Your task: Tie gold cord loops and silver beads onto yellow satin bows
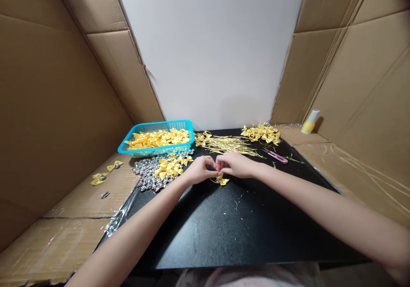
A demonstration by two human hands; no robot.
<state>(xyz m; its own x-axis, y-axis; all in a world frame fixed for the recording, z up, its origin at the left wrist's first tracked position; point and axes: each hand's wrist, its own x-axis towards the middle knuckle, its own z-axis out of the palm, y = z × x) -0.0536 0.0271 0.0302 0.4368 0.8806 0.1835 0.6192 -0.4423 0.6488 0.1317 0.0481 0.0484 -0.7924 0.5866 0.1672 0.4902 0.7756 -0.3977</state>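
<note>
My left hand (201, 170) and my right hand (236, 164) meet over the middle of the black table, thumbs and fingertips pinched closely together. Right beneath the fingertips is a yellow ribbon bow (223, 180) with a shiny bead at its middle. A thin yellow cord curves out beside the bow, below my left fingers, and runs up into the pinch; its ends are hidden by the fingers. Near my left wrist, several yellow bows (169, 168) lie on a spread of silver beads (149, 176). Beyond my hands are loose gold cords (229, 144).
A turquoise basket (153, 152) of yellow bows stands back left. Beaded bows with cords (262, 133) are heaped back right, near pink thread snips (277, 155). A yellow-and-white cone (310, 122) stands on cardboard at right. Two beaded bows (99, 178) lie left. Cardboard walls enclose both sides.
</note>
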